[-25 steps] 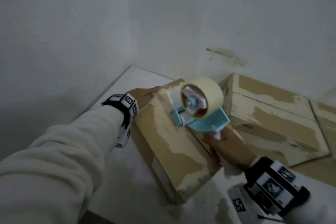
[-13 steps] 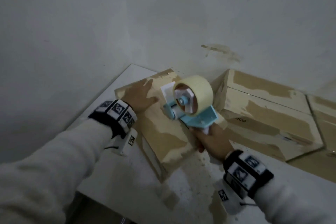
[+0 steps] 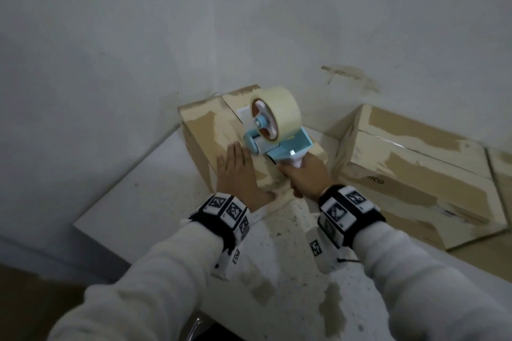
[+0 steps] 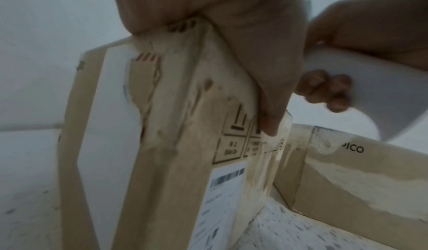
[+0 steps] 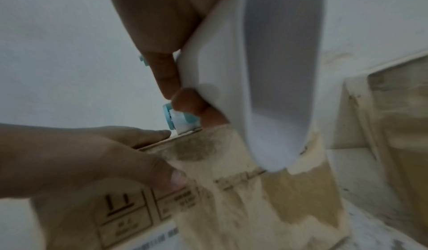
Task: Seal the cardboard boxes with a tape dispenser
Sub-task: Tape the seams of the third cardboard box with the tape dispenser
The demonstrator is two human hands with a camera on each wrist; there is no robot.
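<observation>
A worn cardboard box (image 3: 210,130) lies on the white table (image 3: 133,196) against the wall corner. My left hand (image 3: 238,171) lies flat with straight fingers on the near part of its top, the thumb (image 4: 266,107) over the near edge. My right hand (image 3: 307,174) grips the white handle (image 5: 254,71) of a blue tape dispenser (image 3: 277,144) carrying a cream tape roll (image 3: 279,113). The dispenser's front roller (image 5: 176,120) rests on the box top beside my left fingers. The box's near side (image 4: 185,162) shows printed symbols and a barcode label.
A second, larger cardboard box (image 3: 410,171) marked "PICO" lies to the right, close beside the first. Another box edge (image 3: 501,174) shows at the far right. Walls close off the back and left. The table's left edge (image 3: 110,185) drops to a dark floor.
The box now lies pointing away from me toward the corner. My left hand slid back to its near end, and the dispenser came down toward the near end beside it.
</observation>
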